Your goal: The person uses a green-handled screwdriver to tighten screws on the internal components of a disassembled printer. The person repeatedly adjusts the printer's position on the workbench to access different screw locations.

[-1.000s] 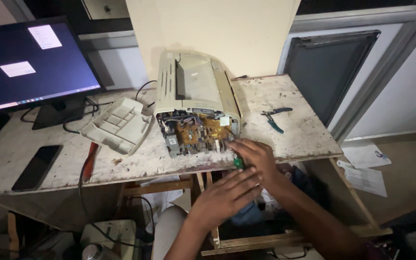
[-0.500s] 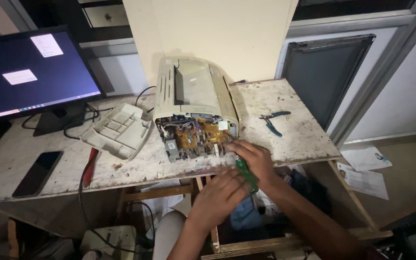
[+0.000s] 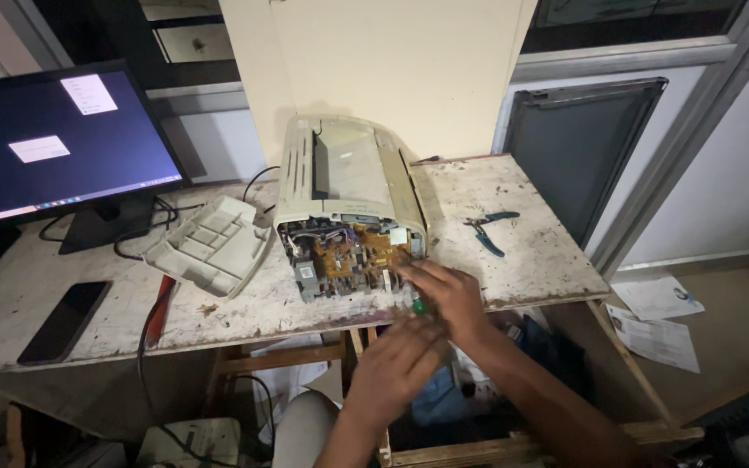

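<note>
Reaching in over the near edge of the worn table, both hands worked at the open end of a cream printer whose cover was off, its brown circuit board and loose wires showing. The right hand lay against the lower right corner of that board, fingers curled together around a green-handled screwdriver, of which only a small part of the handle showed beneath the knuckles. The left hand hung just below and in front of it, at the table's edge, fingers drawn loosely together; motion blur made it hard to tell whether it gripped anything, though it seemed to touch the tool's lower end. Beside the printer on the left rested a detached grey plastic cover, ribbed side up. A pair of blue-handled pliers lay well apart to the right. Farther left a dark phone lay flat near a red-handled tool, and a lit monitor stood at the back.
</note>
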